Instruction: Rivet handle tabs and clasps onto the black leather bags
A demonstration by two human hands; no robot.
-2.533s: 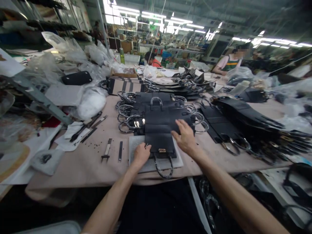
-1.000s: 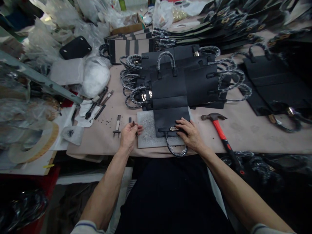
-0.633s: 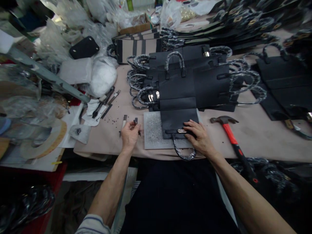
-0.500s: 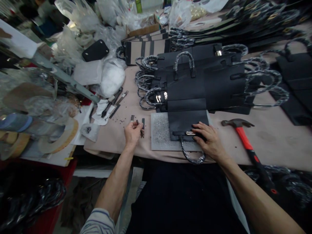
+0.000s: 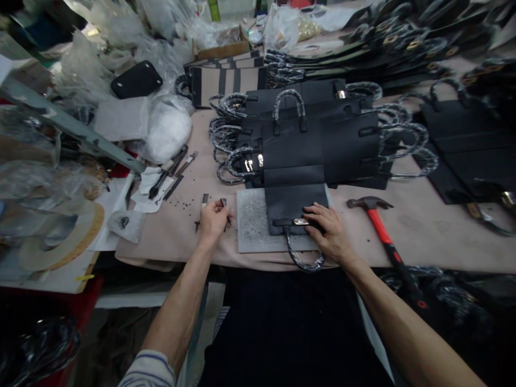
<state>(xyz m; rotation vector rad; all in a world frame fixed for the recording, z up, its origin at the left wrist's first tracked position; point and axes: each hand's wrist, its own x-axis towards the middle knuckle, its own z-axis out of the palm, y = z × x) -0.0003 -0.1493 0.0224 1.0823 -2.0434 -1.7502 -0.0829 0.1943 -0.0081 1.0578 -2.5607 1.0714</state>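
My left hand [image 5: 213, 221] is closed round a short dark metal bar [image 5: 223, 202], its upper end showing above the fingers. A similar small bar [image 5: 205, 198] rests on the cloth just beyond that hand. My right hand [image 5: 327, 232] lies on the right edge of a black bag panel [image 5: 292, 201], fingers spread, fingertips beside a gold metal fitting [image 5: 301, 221] on a dark strap. Under the panel is a grey, pitted slab [image 5: 252, 223]. From the panel's near edge a plastic-wrapped handle [image 5: 304, 264] hangs toward me.
A claw hammer [image 5: 377, 220] lies to the right of the slab. Stacked black bag pieces [image 5: 349, 142] with wrapped handles are behind the panel. Slim tools [image 5: 173, 174], tiny dark bits [image 5: 183, 203] and a tape roll [image 5: 66, 250] are on the left.
The whole view has shifted, so things on the table appear further left. My left hand has turned the dark bar, whose end now points up. My right hand stays on the panel.
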